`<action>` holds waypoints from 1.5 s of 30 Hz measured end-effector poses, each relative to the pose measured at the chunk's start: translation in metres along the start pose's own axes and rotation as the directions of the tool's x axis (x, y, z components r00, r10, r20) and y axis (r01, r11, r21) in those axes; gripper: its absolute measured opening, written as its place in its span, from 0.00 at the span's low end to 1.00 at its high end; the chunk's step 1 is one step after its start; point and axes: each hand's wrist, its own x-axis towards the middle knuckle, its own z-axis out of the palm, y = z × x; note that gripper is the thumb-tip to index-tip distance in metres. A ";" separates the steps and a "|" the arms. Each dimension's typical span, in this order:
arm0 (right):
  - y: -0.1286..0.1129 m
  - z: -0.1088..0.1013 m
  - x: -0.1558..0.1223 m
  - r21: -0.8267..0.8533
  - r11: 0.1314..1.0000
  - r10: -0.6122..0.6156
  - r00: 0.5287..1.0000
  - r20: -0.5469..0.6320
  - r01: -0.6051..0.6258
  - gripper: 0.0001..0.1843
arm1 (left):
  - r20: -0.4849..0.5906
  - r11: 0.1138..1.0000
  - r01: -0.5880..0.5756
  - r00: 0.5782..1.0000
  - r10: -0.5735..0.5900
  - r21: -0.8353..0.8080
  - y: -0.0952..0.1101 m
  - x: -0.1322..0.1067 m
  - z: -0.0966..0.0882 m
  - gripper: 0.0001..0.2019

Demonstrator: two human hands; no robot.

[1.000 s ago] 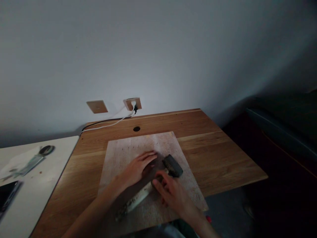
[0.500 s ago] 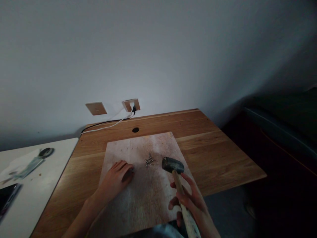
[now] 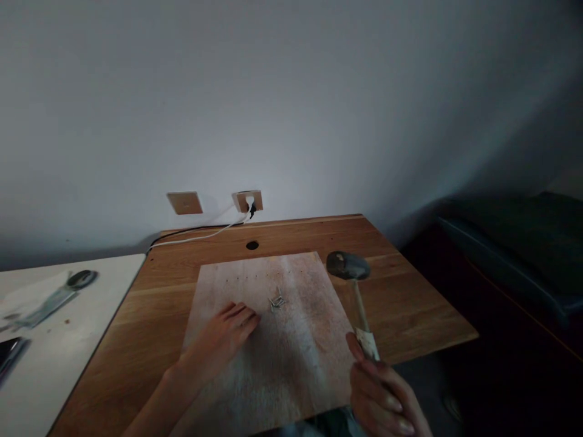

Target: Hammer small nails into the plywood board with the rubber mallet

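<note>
My right hand (image 3: 380,391) is wrapped round the handle of a rubber mallet (image 3: 348,266) with a dark cylindrical head and a pale wooden handle. The mallet stands raised, head up, over the board's right edge. My left hand (image 3: 230,334) rests low over the left part of a worn, pale wooden board (image 3: 291,364). Its fingers are curled together, and their tips are hidden, so what they hold cannot be made out. Just right of those fingers lies a small pile of silvery nails or screws (image 3: 276,300). A row of small dark marks crosses the board's far part.
Under the board is a brown wooden table (image 3: 401,291) with a round cable hole (image 3: 252,245). White and black cables run from a wall socket (image 3: 248,201). On the left, a white table (image 3: 91,315) bears a tape roll (image 3: 82,279) and a dark device (image 3: 11,352).
My right hand has moved right and tightened its grip, bringing the mallet upright and farther from the nails. My left hand has shifted slightly right, closer to the pile. The view has tilted slightly.
</note>
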 end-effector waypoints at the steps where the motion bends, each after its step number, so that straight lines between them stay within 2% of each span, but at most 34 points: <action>1: 0.002 -0.009 0.000 0.073 0.997 0.024 0.997 0.078 -0.030 0.21 | 0.010 1.000 -0.004 1.000 0.003 0.004 0.001 0.000 0.000 0.22; 2: 0.004 -0.016 0.000 0.144 0.988 0.029 0.988 0.149 -0.051 0.19 | 0.021 1.000 -0.005 1.000 0.005 0.011 0.002 0.000 0.000 0.23; 5: 0.009 -0.024 0.001 0.257 0.964 0.000 0.969 0.247 -0.065 0.16 | 0.044 0.999 -0.006 0.999 0.004 0.035 0.001 -0.001 -0.001 0.25; 9: 0.014 -0.018 0.003 0.311 0.947 -0.036 0.930 0.366 -0.086 0.13 | 0.030 0.999 -0.001 1.000 0.000 0.034 -0.003 -0.004 -0.001 0.25; 11: 0.014 -0.013 0.004 0.280 0.956 -0.034 0.915 0.402 -0.088 0.13 | 0.013 0.999 0.012 1.000 -0.012 0.034 -0.005 -0.006 0.000 0.24; 13: 0.012 -0.007 0.003 0.158 0.986 0.005 0.939 0.343 -0.062 0.17 | 0.000 0.998 0.019 1.000 -0.019 0.052 -0.006 -0.008 0.001 0.23; 15: 0.005 0.000 0.002 -0.068 0.997 -0.017 0.992 0.124 0.026 0.22 | -0.005 0.997 0.020 1.000 -0.020 0.075 -0.007 -0.008 0.002 0.22; 16: 0.000 0.004 0.002 -0.229 0.970 -0.090 0.996 -0.022 0.082 0.24 | -0.011 0.996 0.023 1.000 -0.022 0.081 -0.006 -0.008 0.002 0.22; 17: -0.006 0.008 0.001 -0.408 0.904 -0.201 0.969 -0.147 0.125 0.25 | -0.017 0.996 0.028 1.000 -0.026 0.081 -0.006 -0.008 0.003 0.21; 18: -0.012 0.012 0.000 -0.581 0.799 -0.343 0.911 -0.229 0.155 0.25 | -0.020 0.997 0.031 0.999 -0.030 0.076 -0.007 -0.008 0.003 0.21; 20: -0.023 0.018 -0.001 -0.805 0.563 -0.570 0.794 -0.214 0.188 0.23 | -0.025 0.997 0.032 0.999 -0.030 0.068 -0.007 -0.008 0.003 0.22; 21: -0.026 0.021 -0.001 -0.845 0.491 -0.626 0.760 -0.173 0.212 0.24 | -0.026 0.997 0.028 0.999 -0.026 0.067 -0.008 -0.008 0.003 0.22; 22: -0.029 0.022 0.000 -0.846 0.476 -0.634 0.761 -0.139 0.242 0.25 | -0.025 0.997 0.021 0.999 -0.019 0.069 -0.008 -0.008 0.002 0.22; 23: -0.029 0.023 0.001 -0.819 0.512 -0.597 0.792 -0.124 0.258 0.28 | -0.026 0.997 0.015 1.000 -0.013 0.076 -0.008 -0.007 0.002 0.22; 25: -0.024 0.022 0.006 -0.727 0.657 -0.416 0.900 -0.130 0.199 0.33 | -0.029 0.994 0.000 1.000 0.003 0.109 -0.008 -0.006 -0.001 0.23; 26: -0.020 0.020 0.010 -0.690 0.709 -0.318 0.939 -0.130 0.144 0.35 | -0.026 0.991 -0.008 1.000 0.012 0.131 -0.007 -0.005 -0.002 0.23; 27: -0.016 0.019 0.013 -0.675 0.731 -0.251 0.959 -0.128 0.101 0.37 | -0.021 0.988 -0.014 1.000 0.018 0.152 -0.006 -0.005 -0.003 0.23; 29: -0.009 0.017 0.019 -0.706 0.705 -0.227 0.963 -0.142 0.062 0.38 | -0.016 0.984 -0.011 1.000 0.014 0.177 -0.003 -0.005 -0.006 0.24; 31: -0.009 0.019 0.020 -0.770 0.636 -0.304 0.936 -0.176 0.062 0.37 | -0.020 0.983 -0.002 1.000 0.006 0.183 -0.003 -0.005 -0.006 0.24; 34: -0.021 0.026 0.014 -0.843 0.528 -0.488 0.849 -0.202 0.102 0.33 | -0.052 0.979 0.013 0.999 -0.002 0.203 -0.005 -0.005 -0.003 0.23; 36: -0.031 0.030 0.010 -0.856 0.492 -0.571 0.801 -0.179 0.159 0.32 | -0.068 0.978 0.032 0.997 -0.018 0.208 -0.006 -0.004 0.000 0.21; 37: -0.035 0.030 0.009 -0.840 0.513 -0.565 0.807 -0.174 0.178 0.32 | -0.074 0.979 0.043 0.997 -0.029 0.200 -0.007 -0.003 0.002 0.21; 38: -0.037 0.029 0.009 -0.807 0.561 -0.525 0.833 -0.175 0.184 0.32 | -0.078 0.981 0.051 0.996 -0.037 0.185 -0.007 -0.003 0.003 0.20; 40: -0.035 0.022 0.012 -0.708 0.694 -0.367 0.910 -0.194 0.129 0.35 | -0.093 0.988 0.060 0.995 -0.047 0.139 -0.006 -0.001 0.005 0.19; 41: -0.031 0.018 0.014 -0.669 0.740 -0.290 0.933 -0.214 0.076 0.35 | -0.104 0.992 0.063 0.993 -0.052 0.111 -0.005 0.000 0.006 0.18; 43: -0.023 0.011 0.018 -0.659 0.752 -0.225 0.940 -0.255 0.001 0.35 | -0.120 0.996 0.073 0.990 -0.067 0.049 -0.003 0.001 0.007 0.18; 45: -0.020 0.010 0.018 -0.714 0.700 -0.260 0.930 -0.261 -0.005 0.33 | -0.137 0.997 0.075 0.988 -0.076 -0.016 -0.002 0.003 0.007 0.19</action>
